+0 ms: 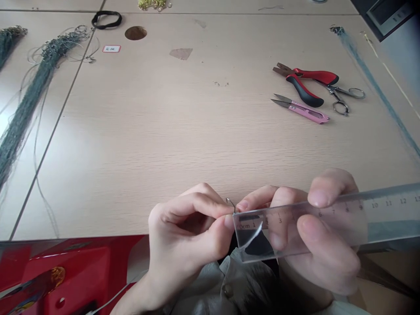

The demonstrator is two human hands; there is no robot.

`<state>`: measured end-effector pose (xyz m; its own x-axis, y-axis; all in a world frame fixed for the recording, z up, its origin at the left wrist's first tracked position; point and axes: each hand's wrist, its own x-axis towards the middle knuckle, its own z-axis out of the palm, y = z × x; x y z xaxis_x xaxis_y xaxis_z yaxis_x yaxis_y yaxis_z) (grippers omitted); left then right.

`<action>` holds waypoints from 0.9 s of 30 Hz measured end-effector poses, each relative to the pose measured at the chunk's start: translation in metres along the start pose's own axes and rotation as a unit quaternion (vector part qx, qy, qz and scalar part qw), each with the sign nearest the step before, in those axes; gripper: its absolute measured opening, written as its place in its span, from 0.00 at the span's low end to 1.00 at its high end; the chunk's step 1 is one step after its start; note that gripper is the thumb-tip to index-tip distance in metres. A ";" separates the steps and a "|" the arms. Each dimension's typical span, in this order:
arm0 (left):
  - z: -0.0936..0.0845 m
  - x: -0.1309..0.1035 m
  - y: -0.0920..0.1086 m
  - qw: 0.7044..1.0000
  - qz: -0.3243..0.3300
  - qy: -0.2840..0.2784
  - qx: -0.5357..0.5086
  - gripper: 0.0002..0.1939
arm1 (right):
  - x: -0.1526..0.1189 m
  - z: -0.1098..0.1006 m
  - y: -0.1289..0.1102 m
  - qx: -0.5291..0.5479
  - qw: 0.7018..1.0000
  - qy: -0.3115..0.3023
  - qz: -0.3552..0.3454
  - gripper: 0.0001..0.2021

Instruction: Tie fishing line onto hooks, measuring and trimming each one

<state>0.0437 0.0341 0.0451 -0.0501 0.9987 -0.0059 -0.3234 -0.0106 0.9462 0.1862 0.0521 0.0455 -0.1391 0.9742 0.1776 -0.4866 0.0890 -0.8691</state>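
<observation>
Near the table's front edge, my left hand [193, 236] pinches a small metal hook [231, 204] between thumb and index finger. The hook's bent end points up beside the zero end of a clear plastic ruler [387, 214]. My right hand [318, 236] holds this ruler, with fingers in front of and behind it, and it slants slightly up to the right. The right index fingertip comes close to the hook. Whatever else lies inside the left hand's grip is hidden.
Red-handled pliers [306, 83], pink thread snips [302, 109] and metal scissors [344, 94] lie at the right. A blue-green strand [377, 78] runs along the right side. Bundled blue-green threads [42, 74], a black band [106, 20] and a table hole [135, 33] are at the left.
</observation>
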 end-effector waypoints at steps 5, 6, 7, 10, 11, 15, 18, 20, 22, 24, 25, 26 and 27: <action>0.000 -0.001 0.000 1.000 0.006 0.004 -0.002 0.10 | -0.001 0.001 -0.001 -0.005 1.000 -0.011 0.008 0.07; 0.000 -0.001 -0.001 1.000 0.005 0.004 -0.003 0.09 | -0.001 0.001 -0.001 -0.004 1.000 -0.011 0.012 0.07; 0.000 -0.001 -0.001 1.000 0.003 0.004 -0.005 0.09 | 0.000 0.000 -0.001 -0.001 1.000 -0.008 0.019 0.07; -0.001 -0.001 -0.002 1.000 0.002 0.001 -0.017 0.08 | 0.000 -0.002 -0.003 0.013 0.999 -0.011 0.050 0.06; -0.001 -0.001 -0.002 1.000 0.004 -0.001 -0.023 0.08 | 0.001 -0.004 -0.004 0.014 0.998 -0.026 0.059 0.06; 0.000 0.001 -0.002 0.999 0.013 -0.010 -0.031 0.09 | 0.003 -0.009 -0.006 0.005 0.995 -0.070 0.077 0.05; 0.001 0.004 -0.001 0.999 0.010 -0.006 -0.032 0.08 | 0.003 -0.010 -0.006 0.015 0.996 -0.049 0.074 0.06; 0.002 0.006 0.000 0.999 0.000 -0.003 -0.041 0.07 | 0.003 -0.009 -0.006 0.019 0.996 -0.043 0.070 0.06; 0.001 0.008 0.000 0.998 -0.014 -0.008 -0.052 0.07 | 0.003 -0.008 -0.005 0.013 0.997 -0.044 0.068 0.06; 0.001 0.008 0.001 0.998 -0.022 -0.019 -0.060 0.07 | 0.003 -0.009 -0.005 0.006 0.997 -0.040 0.066 0.05; 0.001 0.008 0.001 0.998 -0.024 -0.021 -0.061 0.07 | 0.003 -0.009 -0.005 0.004 0.997 -0.043 0.069 0.05; 0.001 0.008 0.001 0.998 -0.024 -0.021 -0.060 0.07 | 0.003 -0.009 -0.005 0.003 0.996 -0.044 0.076 0.05; 0.001 0.008 0.001 0.998 -0.023 -0.019 -0.055 0.07 | 0.003 -0.009 -0.005 0.003 0.996 -0.044 0.080 0.05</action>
<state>0.0440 0.0420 0.0459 0.0024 0.9994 -0.0332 -0.4269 0.0310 0.9038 0.1959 0.0568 0.0464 -0.2894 0.9541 0.0777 -0.4579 -0.0667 -0.8865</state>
